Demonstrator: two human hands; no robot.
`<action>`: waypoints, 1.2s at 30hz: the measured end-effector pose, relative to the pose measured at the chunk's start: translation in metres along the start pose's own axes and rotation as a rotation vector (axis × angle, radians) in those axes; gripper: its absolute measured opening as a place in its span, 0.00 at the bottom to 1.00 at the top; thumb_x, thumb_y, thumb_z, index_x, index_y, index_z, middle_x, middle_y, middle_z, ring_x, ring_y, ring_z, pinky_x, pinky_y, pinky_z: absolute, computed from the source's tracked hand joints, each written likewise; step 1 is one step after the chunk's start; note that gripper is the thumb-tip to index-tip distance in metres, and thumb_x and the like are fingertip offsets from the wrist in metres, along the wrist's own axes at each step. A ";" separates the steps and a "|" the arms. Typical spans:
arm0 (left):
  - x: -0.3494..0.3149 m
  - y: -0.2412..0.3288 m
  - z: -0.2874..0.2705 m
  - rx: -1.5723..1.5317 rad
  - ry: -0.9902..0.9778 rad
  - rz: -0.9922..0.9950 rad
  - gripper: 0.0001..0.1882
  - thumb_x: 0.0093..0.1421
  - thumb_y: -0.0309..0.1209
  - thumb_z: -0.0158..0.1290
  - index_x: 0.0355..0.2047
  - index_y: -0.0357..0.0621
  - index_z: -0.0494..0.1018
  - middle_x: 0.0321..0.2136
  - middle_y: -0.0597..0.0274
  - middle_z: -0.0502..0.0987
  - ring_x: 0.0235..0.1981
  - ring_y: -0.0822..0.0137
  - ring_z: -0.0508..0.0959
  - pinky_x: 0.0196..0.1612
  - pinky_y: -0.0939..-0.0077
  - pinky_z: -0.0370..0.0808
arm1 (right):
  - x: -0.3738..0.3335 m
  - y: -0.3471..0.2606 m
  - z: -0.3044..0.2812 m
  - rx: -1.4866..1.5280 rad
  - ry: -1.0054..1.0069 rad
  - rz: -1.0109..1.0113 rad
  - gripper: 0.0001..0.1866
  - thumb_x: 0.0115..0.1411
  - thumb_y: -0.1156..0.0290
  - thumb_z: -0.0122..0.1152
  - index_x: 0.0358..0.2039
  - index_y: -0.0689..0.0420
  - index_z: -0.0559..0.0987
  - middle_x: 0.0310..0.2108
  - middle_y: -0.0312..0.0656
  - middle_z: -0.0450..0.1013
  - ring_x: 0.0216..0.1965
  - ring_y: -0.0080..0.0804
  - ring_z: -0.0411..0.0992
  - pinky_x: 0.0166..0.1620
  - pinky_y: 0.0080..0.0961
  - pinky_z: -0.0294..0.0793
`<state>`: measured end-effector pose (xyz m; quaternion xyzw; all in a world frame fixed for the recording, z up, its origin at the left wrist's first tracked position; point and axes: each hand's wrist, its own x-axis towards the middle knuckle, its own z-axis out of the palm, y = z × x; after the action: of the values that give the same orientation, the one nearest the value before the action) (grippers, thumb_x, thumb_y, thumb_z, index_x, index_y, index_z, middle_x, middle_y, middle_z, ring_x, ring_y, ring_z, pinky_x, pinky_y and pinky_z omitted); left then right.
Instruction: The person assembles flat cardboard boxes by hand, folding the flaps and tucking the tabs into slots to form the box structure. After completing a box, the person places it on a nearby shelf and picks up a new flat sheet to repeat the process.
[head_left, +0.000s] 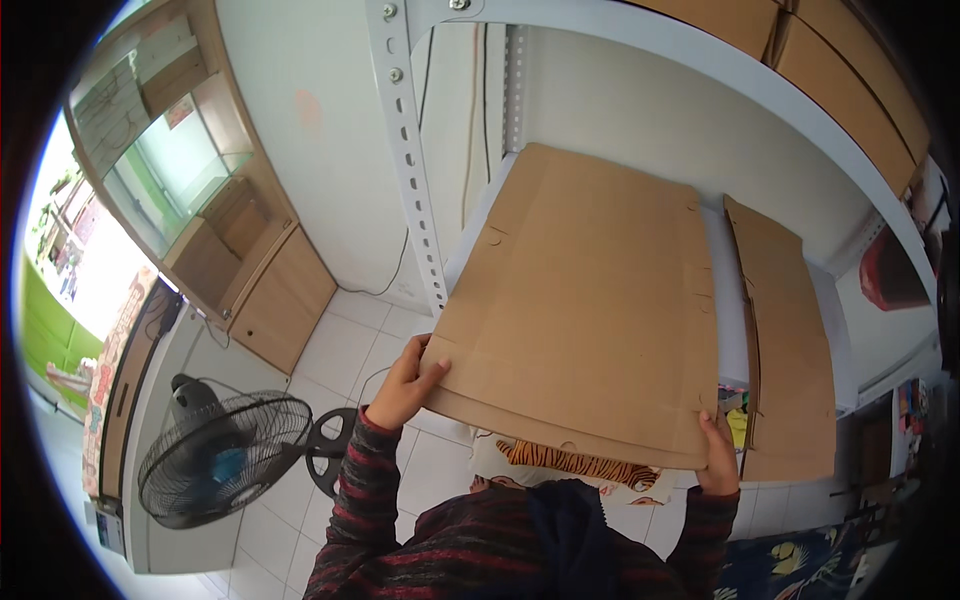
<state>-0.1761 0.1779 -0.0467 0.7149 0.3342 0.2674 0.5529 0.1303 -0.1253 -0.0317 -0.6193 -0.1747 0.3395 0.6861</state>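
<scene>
A flat piece of brown cardboard (590, 290), apparently a few layers thick with small slots along its sides, lies partly on a shelf of a white metal rack (405, 150). Its near edge juts out toward me. My left hand (402, 385) is closed on the near left corner, thumb on top and the fingers mostly hidden beneath. At the near right corner, my right hand (716, 455) grips the same cardboard, with its lower fingers out of sight. To the right, apart from it, narrower folded cardboard (790, 350) rests on the shelf.
Brown cardboard boxes (850, 90) fill the rack's upper shelf. A black fan (225, 460) stands at lower left, before a wooden cabinet with glass shelves (270, 290). Below the cardboard is a tiger-striped item (570, 460). Dark blue patterned cloth (790, 560) lies at lower right.
</scene>
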 end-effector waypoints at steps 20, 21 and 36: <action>0.005 -0.012 0.026 -0.849 -0.363 -0.205 0.34 0.59 0.34 0.50 0.64 0.36 0.53 0.58 0.48 0.66 0.55 0.54 0.73 0.57 0.60 0.71 | -0.017 -0.035 0.032 0.272 0.261 -0.260 0.26 0.57 0.79 0.61 0.56 0.61 0.66 0.50 0.41 0.69 0.50 0.32 0.69 0.51 0.29 0.71; 0.004 -0.022 0.031 -0.997 -0.329 -0.229 0.36 0.59 0.40 0.50 0.64 0.36 0.53 0.59 0.48 0.65 0.56 0.54 0.72 0.58 0.60 0.70 | -0.017 -0.043 0.028 0.207 0.250 -0.285 0.26 0.56 0.80 0.61 0.55 0.61 0.66 0.48 0.40 0.69 0.48 0.30 0.70 0.50 0.27 0.70; 0.092 0.023 0.164 -1.753 -0.417 -0.045 0.43 0.62 0.57 0.47 0.64 0.36 0.53 0.63 0.47 0.60 0.62 0.49 0.62 0.63 0.54 0.61 | -0.023 -0.166 -0.122 -0.254 0.136 -0.512 0.20 0.53 0.72 0.65 0.46 0.65 0.74 0.43 0.39 0.74 0.44 0.30 0.71 0.50 0.24 0.67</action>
<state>0.0100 0.1452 -0.0638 0.0640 -0.0826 0.2802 0.9542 0.2365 -0.2304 0.1121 -0.6573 -0.3199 0.0885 0.6766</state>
